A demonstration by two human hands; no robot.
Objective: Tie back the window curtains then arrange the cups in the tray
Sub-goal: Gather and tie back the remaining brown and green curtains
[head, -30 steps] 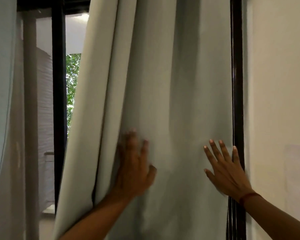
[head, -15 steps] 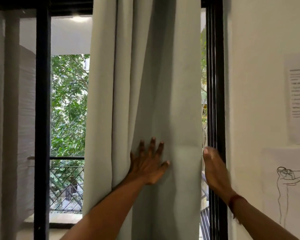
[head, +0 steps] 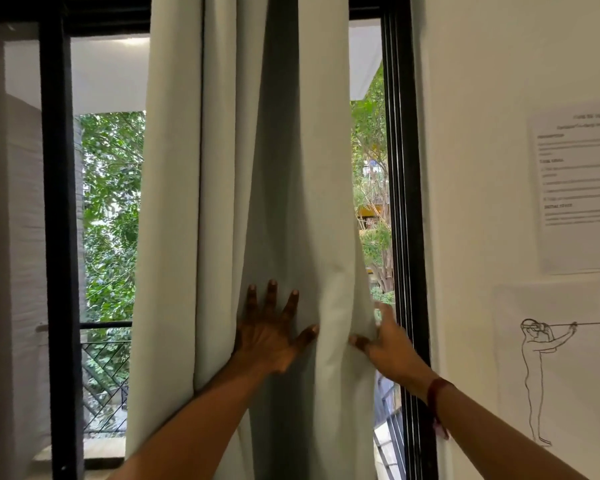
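A pale grey-green curtain hangs bunched in folds in front of the window. My left hand lies flat on its front with the fingers spread, pressing the cloth. My right hand holds the curtain's right edge, thumb in front and fingers behind the cloth. No cups or tray are in view.
The black window frame stands just right of my right hand, and another black post is at the left. A white wall on the right carries a printed sheet and a line drawing. A balcony railing and trees show outside.
The curtain has been gathered into a narrower bunch, uncovering glass on both sides. My right hand went from lying flat on the cloth to gripping its right edge.
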